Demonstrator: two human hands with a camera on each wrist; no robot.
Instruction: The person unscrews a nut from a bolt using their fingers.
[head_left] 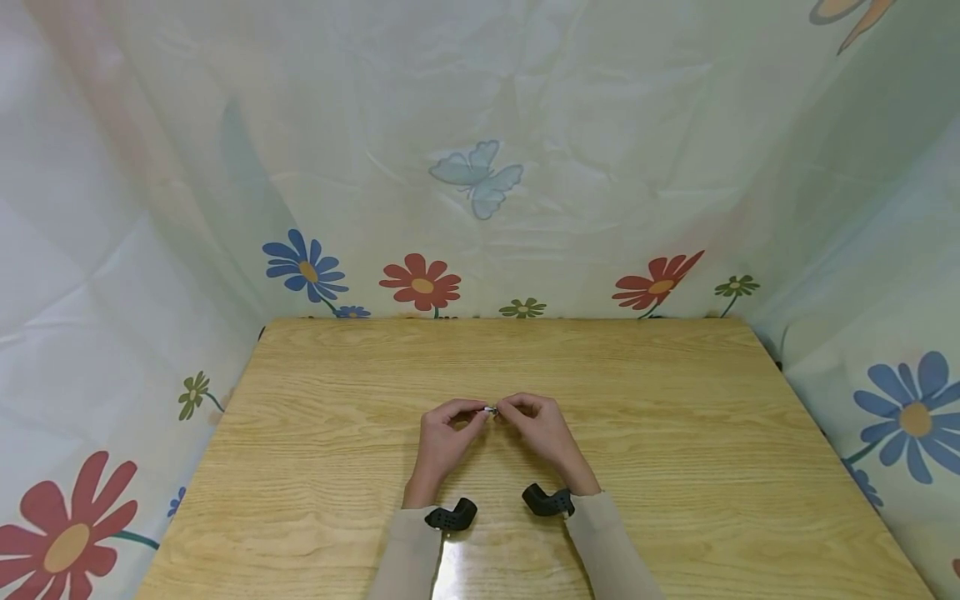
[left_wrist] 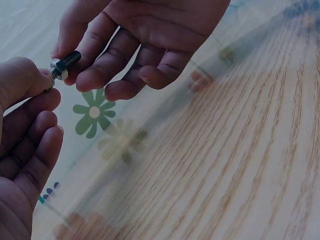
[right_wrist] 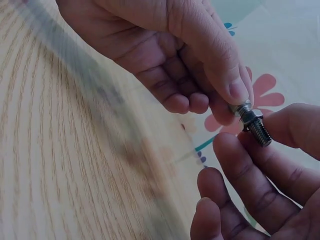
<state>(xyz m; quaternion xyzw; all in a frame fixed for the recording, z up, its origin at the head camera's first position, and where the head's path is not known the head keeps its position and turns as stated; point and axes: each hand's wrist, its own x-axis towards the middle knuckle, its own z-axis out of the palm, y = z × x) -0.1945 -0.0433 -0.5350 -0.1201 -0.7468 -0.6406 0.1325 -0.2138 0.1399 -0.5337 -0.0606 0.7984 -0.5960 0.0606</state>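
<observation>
My left hand (head_left: 447,435) pinches one end of a small bolt (right_wrist: 261,134) between thumb and forefinger, hiding whatever head it has; the other fingers curl loosely below. My right hand (head_left: 542,427) has its thumb and forefinger closed about the nut (left_wrist: 60,68) on that bolt, leaving only a slim gap, with the remaining fingers half bent. The threaded tip pokes out past the nut. Close to my left thumb there is more shiny metal, perhaps a ring, too small to make out. The bolt hangs above the middle of the table (head_left: 337,450), and from my head view it is just a glint between my fingertips. Both sleeves (head_left: 408,554) run off the bottom edge, the table's near side is cut off too, and each wrist view crops my palms.
</observation>
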